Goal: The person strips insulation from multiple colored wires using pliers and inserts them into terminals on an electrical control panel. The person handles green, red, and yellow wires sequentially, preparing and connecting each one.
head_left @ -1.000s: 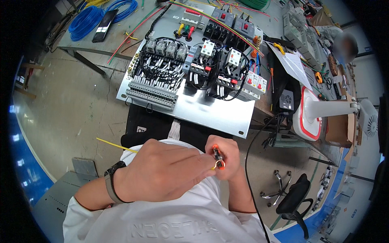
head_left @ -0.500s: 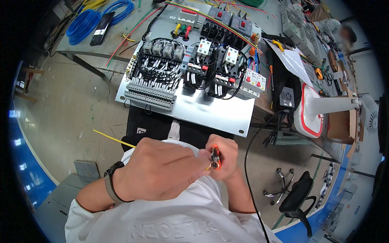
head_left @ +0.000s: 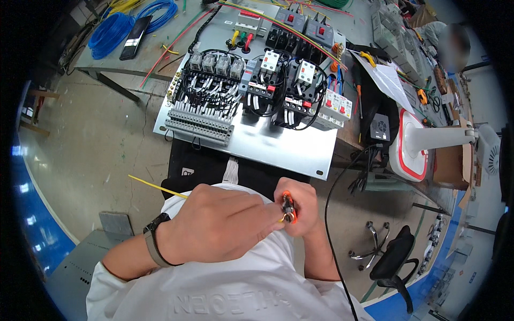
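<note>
Close to my body, my left hand (head_left: 217, 224) is closed on a yellow wire (head_left: 155, 185), whose long tail sticks out to the left past the knuckles. My right hand (head_left: 301, 207) grips a hand tool with orange handles (head_left: 288, 206), seen nearly end-on; it looks like pliers, but its exact kind is unclear. The wire's short end meets the dark jaws at my left fingertips. Beyond both hands lies a metal mounting plate (head_left: 267, 147) bearing relays (head_left: 217, 64), a terminal block (head_left: 198, 127), contactors (head_left: 305, 73) and black wiring.
Blue wire coils (head_left: 110, 35) and a phone (head_left: 135, 37) lie on the bench at far left. On the right are a paper sheet (head_left: 393, 88), a screwdriver (head_left: 359, 99) and a white, red-rimmed device (head_left: 409, 147). A black cable (head_left: 327, 230) hangs beside my right arm; an office chair (head_left: 393, 257) stands behind it.
Both hands, with the wire and the orange-handled tool, have shifted slightly to the right. Their grips look the same. The person at far right has moved a little.
</note>
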Tool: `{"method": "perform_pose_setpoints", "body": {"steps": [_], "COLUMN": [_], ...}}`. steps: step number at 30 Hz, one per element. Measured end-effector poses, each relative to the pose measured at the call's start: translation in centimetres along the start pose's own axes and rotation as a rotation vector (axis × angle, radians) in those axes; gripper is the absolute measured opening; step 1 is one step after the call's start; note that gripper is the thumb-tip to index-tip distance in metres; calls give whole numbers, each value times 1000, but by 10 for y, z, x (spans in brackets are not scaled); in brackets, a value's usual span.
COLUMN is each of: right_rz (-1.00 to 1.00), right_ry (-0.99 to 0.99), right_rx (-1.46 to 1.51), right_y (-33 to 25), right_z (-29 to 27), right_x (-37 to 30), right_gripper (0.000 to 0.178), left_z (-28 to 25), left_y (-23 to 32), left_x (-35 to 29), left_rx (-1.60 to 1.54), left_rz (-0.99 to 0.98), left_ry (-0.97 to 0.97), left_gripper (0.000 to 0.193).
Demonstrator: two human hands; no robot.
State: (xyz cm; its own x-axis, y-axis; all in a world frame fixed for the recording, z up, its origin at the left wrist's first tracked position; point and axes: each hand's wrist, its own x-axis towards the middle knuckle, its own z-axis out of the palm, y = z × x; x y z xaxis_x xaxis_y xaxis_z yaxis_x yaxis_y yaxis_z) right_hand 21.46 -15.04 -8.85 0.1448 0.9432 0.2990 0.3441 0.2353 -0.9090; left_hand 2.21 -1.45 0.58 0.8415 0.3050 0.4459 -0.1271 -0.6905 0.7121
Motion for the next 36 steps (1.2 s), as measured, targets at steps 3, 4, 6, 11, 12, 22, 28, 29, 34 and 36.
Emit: {"method": "perform_pose_setpoints", "body": {"steps": [3, 4, 6, 11, 12, 22, 28, 29, 34, 36], "right_rz": [7, 11, 14, 29, 34, 65, 74, 78, 97, 83], "right_ry": [-30, -39, -58, -93, -99, -212, -302, -309, -354, -330], "right_rx": [60, 75, 93, 102, 101, 169, 183, 190, 222, 207], "right_y": [2, 2, 1, -1, -2, -4, -5, -5, -8, -7], "right_z": [4, 4, 4, 3, 2, -2, -6, -6, -10, -8], "right_x": [1, 1, 2, 3, 4, 2, 3, 3, 6, 5], "right_gripper": [29, 29, 28, 26, 26, 36, 36, 36, 34, 32], "left_z": [-1, -1, -2, -4, -4, -10, -17, -17, -19, -18], "left_y": [-1, -1, 0, 0, 0, -4, -4, -4, -3, -4], "left_x": [-2, -2, -1, 0, 0, 0, 3, 3, 4, 4], "left_rx": [-11, -16, -26, -44, -44, -47, -74, -78, -82, -78], "left_rz": [0, -2, -6, -16, -16, 18, 25, 28, 36, 47], "left_ry": [5, 3, 0, 1, -6, -68, -130, -131, -135, -126], "left_gripper": [16, 16, 17, 15, 14, 13, 14, 14, 14, 14]}}
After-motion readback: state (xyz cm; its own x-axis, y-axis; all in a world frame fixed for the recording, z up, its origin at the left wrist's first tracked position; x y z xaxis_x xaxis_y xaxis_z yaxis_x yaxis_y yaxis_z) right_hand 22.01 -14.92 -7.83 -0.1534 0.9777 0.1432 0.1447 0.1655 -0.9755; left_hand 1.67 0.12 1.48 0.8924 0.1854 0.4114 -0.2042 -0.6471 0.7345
